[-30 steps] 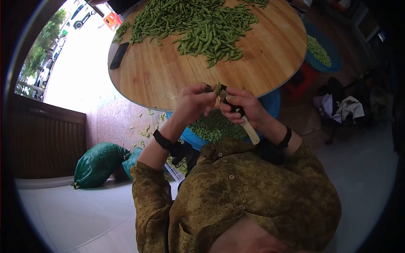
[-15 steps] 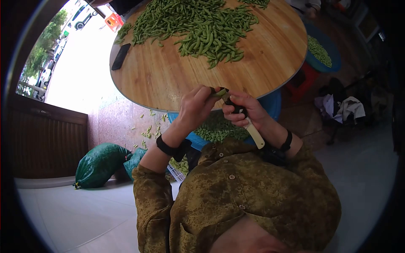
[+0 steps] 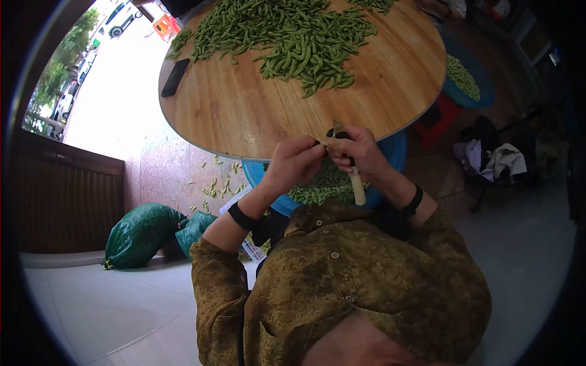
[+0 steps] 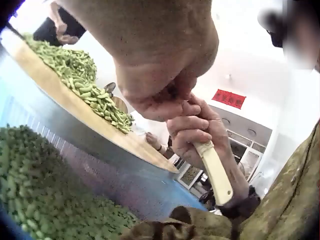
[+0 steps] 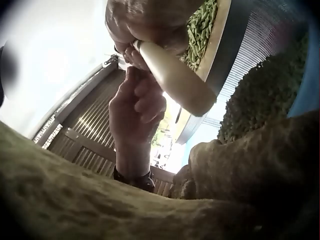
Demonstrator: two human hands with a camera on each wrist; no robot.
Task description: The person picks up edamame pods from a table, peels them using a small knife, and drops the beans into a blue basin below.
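Observation:
My right hand (image 3: 360,152) grips a knife by its cream handle (image 3: 358,189), fingers curled round it. Its dark, brownish blade (image 3: 338,126) points away toward the table. Beside it, my left hand (image 3: 296,161) pinches a small green edamame pod (image 3: 324,144) against the right thumb; most of that pod is hidden by the fingers. In the left wrist view, the fingers of both hands meet above the knife's cream handle (image 4: 216,172). Under the hands sits a blue tub (image 3: 397,149) of shelled beans (image 3: 314,194).
On the round wooden table (image 3: 213,122) lies a large heap of edamame pods (image 3: 299,55), with a black flat object (image 3: 175,77) at its left edge. Green sacks (image 3: 143,235) and a white basket (image 3: 251,250) stand on the floor at left. Another blue basin (image 3: 482,73) of beans is at right.
The pod, earlier plainly visible between the hands, now shows only as a small bit at the fingertips. The knife's blade has swung away from it and points forward. My left hand has dropped slightly.

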